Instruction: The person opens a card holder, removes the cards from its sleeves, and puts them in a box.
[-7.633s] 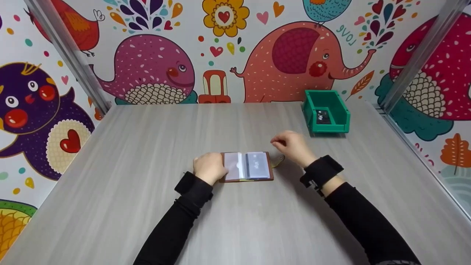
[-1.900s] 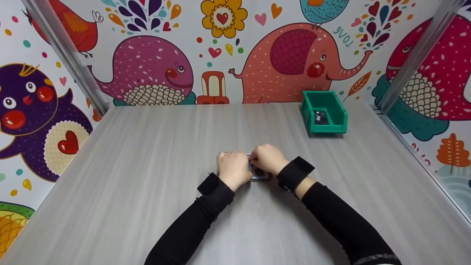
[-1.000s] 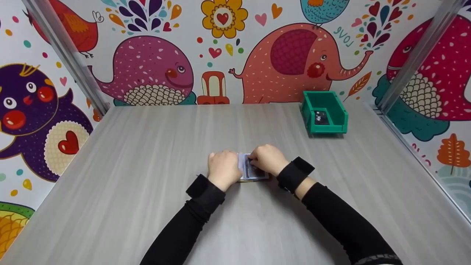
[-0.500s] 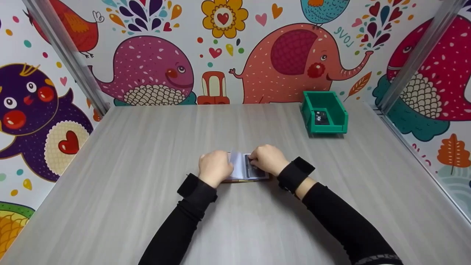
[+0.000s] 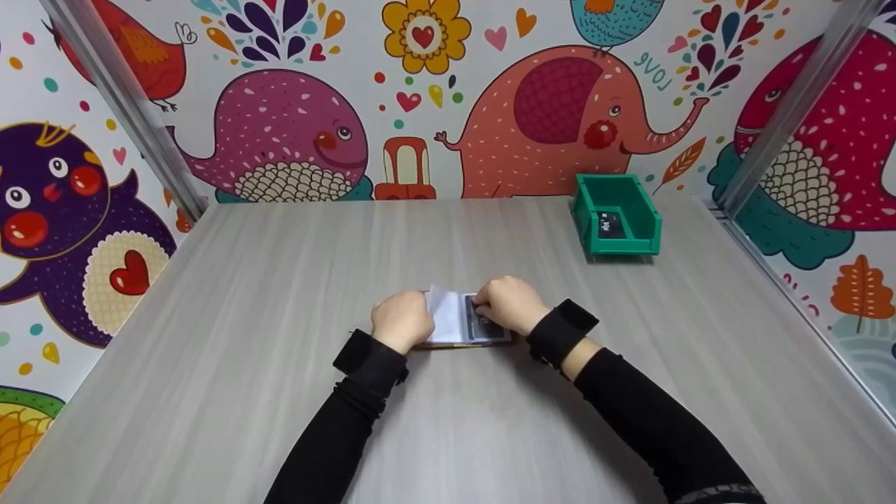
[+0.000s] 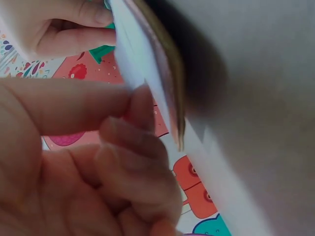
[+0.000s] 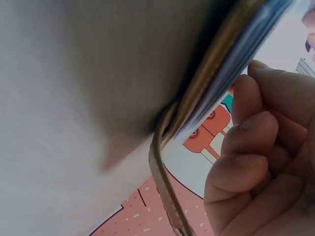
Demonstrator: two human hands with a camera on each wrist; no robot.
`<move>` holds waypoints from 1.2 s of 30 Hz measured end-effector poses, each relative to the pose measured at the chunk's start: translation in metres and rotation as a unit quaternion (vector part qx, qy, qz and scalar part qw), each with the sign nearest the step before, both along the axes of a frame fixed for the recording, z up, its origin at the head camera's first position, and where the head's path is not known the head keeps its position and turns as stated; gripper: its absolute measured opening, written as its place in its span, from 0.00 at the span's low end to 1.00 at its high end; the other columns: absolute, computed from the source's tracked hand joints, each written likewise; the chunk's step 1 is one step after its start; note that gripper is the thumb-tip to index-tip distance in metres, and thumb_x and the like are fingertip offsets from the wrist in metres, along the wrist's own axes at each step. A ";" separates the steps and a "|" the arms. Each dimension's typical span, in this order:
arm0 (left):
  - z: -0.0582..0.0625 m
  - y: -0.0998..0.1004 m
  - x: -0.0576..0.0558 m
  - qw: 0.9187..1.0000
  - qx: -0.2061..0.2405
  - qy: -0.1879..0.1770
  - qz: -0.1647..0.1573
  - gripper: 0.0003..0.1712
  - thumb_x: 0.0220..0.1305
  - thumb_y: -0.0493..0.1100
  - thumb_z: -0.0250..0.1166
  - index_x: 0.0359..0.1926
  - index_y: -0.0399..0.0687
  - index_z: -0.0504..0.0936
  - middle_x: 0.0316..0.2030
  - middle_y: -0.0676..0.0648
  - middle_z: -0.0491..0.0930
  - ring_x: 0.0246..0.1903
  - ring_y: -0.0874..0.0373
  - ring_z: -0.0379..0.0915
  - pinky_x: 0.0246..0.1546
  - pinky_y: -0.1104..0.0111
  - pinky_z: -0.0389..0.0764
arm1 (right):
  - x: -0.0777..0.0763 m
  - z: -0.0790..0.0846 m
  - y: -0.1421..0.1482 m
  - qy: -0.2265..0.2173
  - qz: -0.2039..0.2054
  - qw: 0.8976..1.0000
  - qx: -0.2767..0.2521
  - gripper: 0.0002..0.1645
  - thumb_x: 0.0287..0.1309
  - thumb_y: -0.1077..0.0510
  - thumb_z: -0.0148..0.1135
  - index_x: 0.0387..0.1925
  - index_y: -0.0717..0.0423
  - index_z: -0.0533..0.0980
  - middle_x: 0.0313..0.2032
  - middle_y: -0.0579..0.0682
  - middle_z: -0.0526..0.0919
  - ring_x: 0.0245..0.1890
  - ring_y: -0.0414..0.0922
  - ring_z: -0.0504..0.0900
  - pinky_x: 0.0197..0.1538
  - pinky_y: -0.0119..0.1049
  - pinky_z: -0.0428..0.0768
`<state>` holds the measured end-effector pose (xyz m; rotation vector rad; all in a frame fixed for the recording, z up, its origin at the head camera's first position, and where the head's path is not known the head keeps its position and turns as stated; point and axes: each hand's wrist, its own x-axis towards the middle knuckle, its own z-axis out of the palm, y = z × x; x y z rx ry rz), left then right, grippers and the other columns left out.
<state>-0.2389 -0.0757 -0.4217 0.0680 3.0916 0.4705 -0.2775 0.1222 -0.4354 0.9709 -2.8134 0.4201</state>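
Observation:
An open card holder (image 5: 446, 330) with a brown cover and clear sleeves lies on the table. My left hand (image 5: 402, 322) is at its left side, thumb and finger pinching a clear sleeve page (image 5: 435, 301) whose upper corner stands up. A black card (image 5: 484, 329) shows in the right-hand sleeve, partly hidden by my right hand (image 5: 512, 305). Thumb and forefinger of that hand meet at the sleeves, the other fingers curled. In the right wrist view the holder's strap (image 7: 165, 182) sticks out from the cover's edge.
A green bin (image 5: 619, 246) stands at the back right of the table (image 5: 280, 280), with a black card (image 5: 610, 224) in it. Patterned walls (image 5: 420, 91) and metal posts (image 5: 126, 105) enclose the table at the back and sides.
Over the last two seconds my left hand has moved left, turning a clear sleeve page over to the left. Earlier my right hand was off the holder; it now stays on the right-hand sleeves.

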 end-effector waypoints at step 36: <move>-0.005 0.004 -0.001 0.999 -0.044 -0.018 0.001 0.04 0.51 0.39 0.66 0.30 0.45 0.83 0.34 0.45 0.85 0.35 0.49 0.80 0.42 0.53 0.74 | 0.002 0.000 -0.002 -0.004 -0.013 1.000 0.003 0.04 0.54 0.63 0.71 0.26 0.53 0.85 0.28 0.49 0.86 0.25 0.46 0.79 0.32 0.45 0.78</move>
